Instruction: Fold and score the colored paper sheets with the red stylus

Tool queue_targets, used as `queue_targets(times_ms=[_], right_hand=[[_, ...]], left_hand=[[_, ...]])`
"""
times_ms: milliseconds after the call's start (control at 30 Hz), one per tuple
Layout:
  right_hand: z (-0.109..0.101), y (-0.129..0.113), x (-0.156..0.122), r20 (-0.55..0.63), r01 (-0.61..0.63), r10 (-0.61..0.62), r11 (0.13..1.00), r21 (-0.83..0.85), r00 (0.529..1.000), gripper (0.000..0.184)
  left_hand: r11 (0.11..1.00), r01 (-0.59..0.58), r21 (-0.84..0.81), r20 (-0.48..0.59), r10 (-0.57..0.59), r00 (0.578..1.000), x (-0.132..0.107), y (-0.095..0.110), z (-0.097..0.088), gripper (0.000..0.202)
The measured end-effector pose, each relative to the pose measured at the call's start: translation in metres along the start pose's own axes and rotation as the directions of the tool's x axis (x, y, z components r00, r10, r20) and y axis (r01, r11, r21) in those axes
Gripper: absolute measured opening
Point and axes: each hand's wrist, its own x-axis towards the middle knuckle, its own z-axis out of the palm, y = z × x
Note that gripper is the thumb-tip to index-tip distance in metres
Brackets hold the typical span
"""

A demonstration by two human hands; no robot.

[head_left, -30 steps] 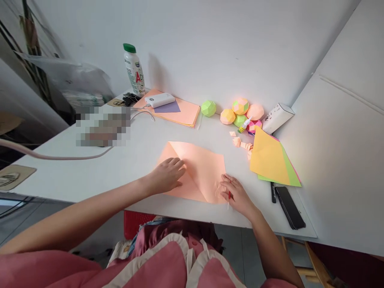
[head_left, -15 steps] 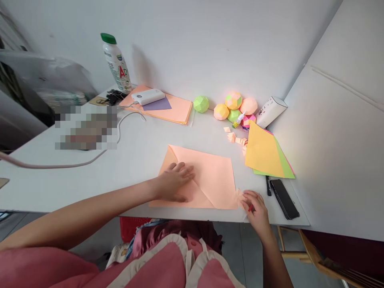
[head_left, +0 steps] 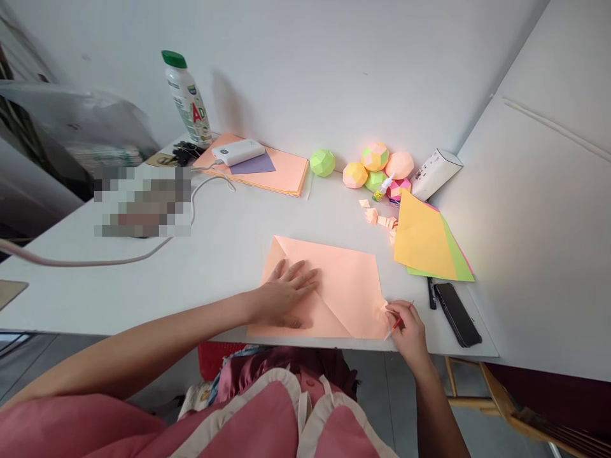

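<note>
A peach paper sheet (head_left: 348, 273) with a diagonal fold lies at the table's front edge. My left hand (head_left: 284, 296) rests flat on its left part, fingers spread, pressing it to the tabletop. At the sheet's lower right corner, my right hand (head_left: 408, 331) is closed around a slim red-and-pale tool (head_left: 398, 323); its exact kind is too small to tell. Its fingertips are beside a small crumpled peach scrap (head_left: 382, 310) at the sheet's right edge. Whether the fingers also pinch this scrap is hidden.
Faceted paper balls (head_left: 375, 156), a small glue bottle (head_left: 383, 188) and folded peach pieces (head_left: 382, 220) sit at the back. Coloured sheets (head_left: 424, 235) and a phone (head_left: 458, 315) lie right. A cable (head_left: 119, 261) runs left from a power bank (head_left: 238, 152) on a paper stack (head_left: 286, 172).
The view has shifted slightly. My left hand's fingers have spread wider on the sheet. My right hand has turned a little, so more of the red-and-pale tool shows.
</note>
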Motion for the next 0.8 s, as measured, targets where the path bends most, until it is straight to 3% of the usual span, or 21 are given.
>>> queue_targets(times_ms=[333, 533, 667, 800], right_hand=[[-0.005, -0.006, 0.017, -0.078, 0.083, -0.081, 0.996, 0.026, 0.994, 0.013], [-0.003, -0.028, 0.067, -0.04, 0.175, -0.17, 0.966, 0.191, 0.985, 0.02], [0.036, -0.06, 0.113, 0.084, 0.257, -0.312, 0.884, 0.39, 0.946, 0.019], [0.096, -0.077, 0.135, 0.101, 0.173, -0.257, 0.845, 0.505, 0.961, 0.014]], left_hand=[[0.999, -0.039, 0.004, -0.032, 0.04, 0.999, 0.003, 0.007, 0.011, 0.091], [0.996, -0.088, 0.009, -0.029, 0.088, 0.996, 0.003, 0.026, 0.011, 0.086], [0.995, -0.097, 0.007, -0.051, 0.097, 0.994, 0.004, 0.033, 0.012, 0.086], [0.997, -0.074, 0.0, -0.128, 0.073, 0.989, 0.003, 0.032, 0.015, 0.087]])
